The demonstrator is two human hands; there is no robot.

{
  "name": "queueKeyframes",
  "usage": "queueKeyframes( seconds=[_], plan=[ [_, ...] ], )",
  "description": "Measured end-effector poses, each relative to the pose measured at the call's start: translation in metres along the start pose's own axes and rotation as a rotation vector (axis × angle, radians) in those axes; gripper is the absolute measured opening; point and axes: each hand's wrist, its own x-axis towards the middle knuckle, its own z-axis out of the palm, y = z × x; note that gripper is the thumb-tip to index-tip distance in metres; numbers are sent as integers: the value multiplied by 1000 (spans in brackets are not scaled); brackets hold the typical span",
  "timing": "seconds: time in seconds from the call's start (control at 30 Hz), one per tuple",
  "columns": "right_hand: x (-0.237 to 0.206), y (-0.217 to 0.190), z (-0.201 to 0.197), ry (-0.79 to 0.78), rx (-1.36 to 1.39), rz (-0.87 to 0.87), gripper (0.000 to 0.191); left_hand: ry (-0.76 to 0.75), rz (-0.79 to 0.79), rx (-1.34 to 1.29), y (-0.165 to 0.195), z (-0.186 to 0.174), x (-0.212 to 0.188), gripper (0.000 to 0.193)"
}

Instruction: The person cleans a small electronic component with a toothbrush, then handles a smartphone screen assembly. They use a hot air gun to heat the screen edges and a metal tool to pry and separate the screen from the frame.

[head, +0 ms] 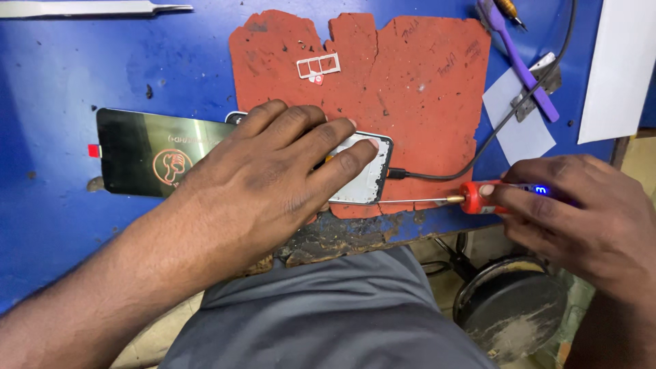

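Phone [369,174] under left hand [273,178], beside screwdriver [478,198].

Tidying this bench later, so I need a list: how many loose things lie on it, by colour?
Red, worn rubber mat, screwdriver with red grip: 2
Purple plastic pry tool: 1
Silver metal tweezers: 1
White card tray, phone frame: 2
Dark screen panel: 1
Black cable: 1
Total: 8
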Motion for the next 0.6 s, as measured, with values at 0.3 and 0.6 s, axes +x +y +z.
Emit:
queueKeyframes(
  seconds=[0.3, 0.6],
  plan=[
    [9, -1, 6, 5, 93, -12, 46, -17, 2, -16, -2, 1, 2, 55],
    [30, 43, -18, -14, -109, -264, 45, -13, 16, -23, -2, 1, -1, 63]
  ],
)
